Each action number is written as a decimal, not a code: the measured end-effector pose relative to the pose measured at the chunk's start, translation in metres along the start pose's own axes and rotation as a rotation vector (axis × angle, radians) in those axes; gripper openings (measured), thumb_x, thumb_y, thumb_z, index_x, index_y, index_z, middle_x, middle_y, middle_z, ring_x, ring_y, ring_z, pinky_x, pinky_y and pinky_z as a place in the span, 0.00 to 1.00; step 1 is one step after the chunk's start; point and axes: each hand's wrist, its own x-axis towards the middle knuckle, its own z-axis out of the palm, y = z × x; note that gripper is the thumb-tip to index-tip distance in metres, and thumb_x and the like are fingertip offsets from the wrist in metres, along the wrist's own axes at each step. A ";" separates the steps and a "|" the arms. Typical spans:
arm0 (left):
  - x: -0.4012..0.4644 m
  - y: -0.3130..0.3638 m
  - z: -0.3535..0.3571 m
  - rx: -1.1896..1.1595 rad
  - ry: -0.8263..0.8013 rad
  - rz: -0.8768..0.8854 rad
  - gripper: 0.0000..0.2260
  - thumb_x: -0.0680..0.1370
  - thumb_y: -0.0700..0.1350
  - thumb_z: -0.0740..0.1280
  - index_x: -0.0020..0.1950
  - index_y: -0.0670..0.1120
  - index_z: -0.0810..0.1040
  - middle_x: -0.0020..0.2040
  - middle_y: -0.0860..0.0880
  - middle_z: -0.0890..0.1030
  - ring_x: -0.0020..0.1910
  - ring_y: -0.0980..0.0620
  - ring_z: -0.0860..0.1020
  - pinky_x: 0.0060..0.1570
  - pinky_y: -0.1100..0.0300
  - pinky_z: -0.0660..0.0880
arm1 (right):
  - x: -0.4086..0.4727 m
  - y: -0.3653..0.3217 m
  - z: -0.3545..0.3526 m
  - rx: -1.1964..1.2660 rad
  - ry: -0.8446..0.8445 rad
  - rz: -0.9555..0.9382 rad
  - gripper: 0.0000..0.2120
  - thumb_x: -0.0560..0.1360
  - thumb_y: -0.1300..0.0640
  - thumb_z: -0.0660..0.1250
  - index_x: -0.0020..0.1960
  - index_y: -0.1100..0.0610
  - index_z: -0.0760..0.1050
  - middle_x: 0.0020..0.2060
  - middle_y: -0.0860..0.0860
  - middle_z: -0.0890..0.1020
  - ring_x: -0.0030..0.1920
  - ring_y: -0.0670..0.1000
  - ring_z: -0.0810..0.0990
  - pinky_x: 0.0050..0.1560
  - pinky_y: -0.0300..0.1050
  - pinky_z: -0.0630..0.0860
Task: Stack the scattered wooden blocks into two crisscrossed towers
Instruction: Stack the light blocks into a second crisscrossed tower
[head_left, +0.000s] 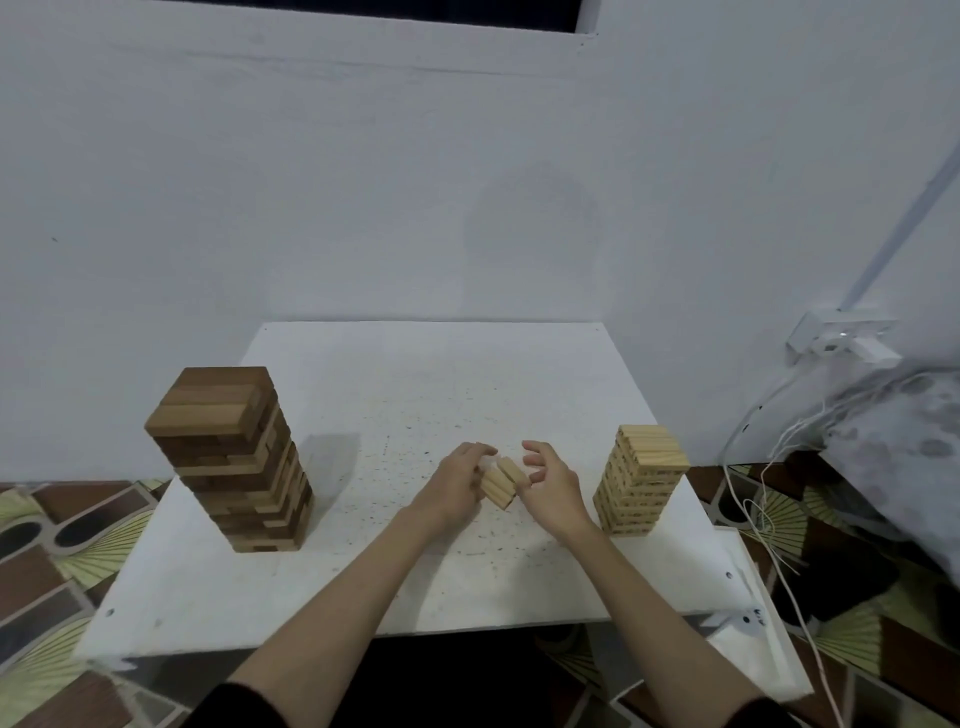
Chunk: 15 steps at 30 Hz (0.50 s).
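**Wooden blocks: two towers standing, loose blocks in hand**

Pale wooden blocks (500, 482) held as a small bundle above mid-table, between both hands. Left hand (451, 486) curled round the bundle's left side, fingers gripping. Right hand (551, 486) at the bundle's right end: lower fingers touching it, upper fingers spread and loosely bent. Count of blocks in bundle cannot be told.

Dark tower (236, 457) upright at left of white table (363, 587), layers crisscrossed, mixed brown tones. Light tower (641, 478) upright at right, shorter, near table edge. Both towers well apart from the hands.

White cables (763, 467) hanging beside table, right. Patterned floor (47, 561) below.
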 end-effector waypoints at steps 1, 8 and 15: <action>0.001 0.001 -0.001 -0.012 -0.005 -0.026 0.23 0.74 0.31 0.63 0.68 0.43 0.68 0.62 0.46 0.70 0.52 0.52 0.71 0.52 0.61 0.71 | -0.002 -0.001 0.000 0.018 -0.021 0.013 0.30 0.73 0.57 0.71 0.71 0.53 0.63 0.60 0.51 0.73 0.50 0.48 0.74 0.51 0.42 0.75; 0.003 0.004 -0.006 -0.077 -0.023 -0.120 0.25 0.75 0.33 0.65 0.71 0.45 0.65 0.64 0.44 0.71 0.48 0.52 0.72 0.42 0.66 0.70 | -0.007 -0.001 0.010 -0.071 -0.039 -0.019 0.45 0.64 0.56 0.79 0.74 0.53 0.58 0.53 0.50 0.72 0.51 0.50 0.74 0.52 0.42 0.74; -0.023 -0.019 -0.027 -0.084 0.024 -0.148 0.18 0.75 0.33 0.64 0.64 0.43 0.72 0.58 0.43 0.76 0.45 0.53 0.73 0.39 0.72 0.70 | -0.014 -0.014 0.038 -0.089 -0.075 -0.100 0.42 0.65 0.56 0.78 0.73 0.54 0.60 0.50 0.49 0.72 0.49 0.49 0.74 0.51 0.45 0.76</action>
